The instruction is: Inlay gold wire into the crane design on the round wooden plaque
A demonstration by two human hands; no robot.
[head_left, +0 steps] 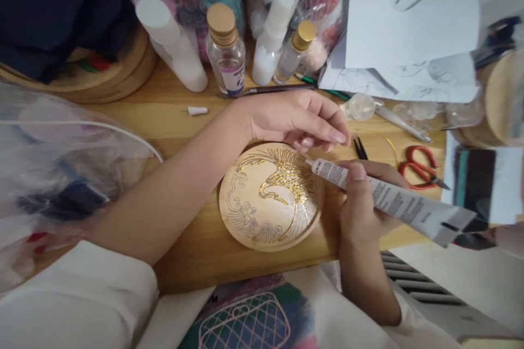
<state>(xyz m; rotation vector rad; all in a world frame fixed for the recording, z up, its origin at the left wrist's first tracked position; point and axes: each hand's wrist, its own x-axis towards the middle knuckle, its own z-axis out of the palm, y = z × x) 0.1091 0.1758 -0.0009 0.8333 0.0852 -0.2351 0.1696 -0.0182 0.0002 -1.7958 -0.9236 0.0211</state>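
My right hand (362, 207) is wrapped round a white glue tube (403, 204), thumb on top. The tube's narrow tip points left, over the upper right edge of a round wooden disc (228, 212). On the disc is a crane (286, 177) in raised gold lines, with line-drawn waves at lower left. My left hand (305, 117) arches above the disc's far edge, its thumb and fingertips pinched together. Anything between those fingertips is too small to make out. Black tweezer tips (359, 148) show just beyond my right hand.
Red-handled snips (420, 168) and a thin gold thread (392, 148) lie at right. Several bottles, including a glass one with a wooden cap (226, 52), stand at the back. A small white cap with a pin (197, 111) lies at left, near plastic bags (61, 174). Papers (409, 27) are at back right.
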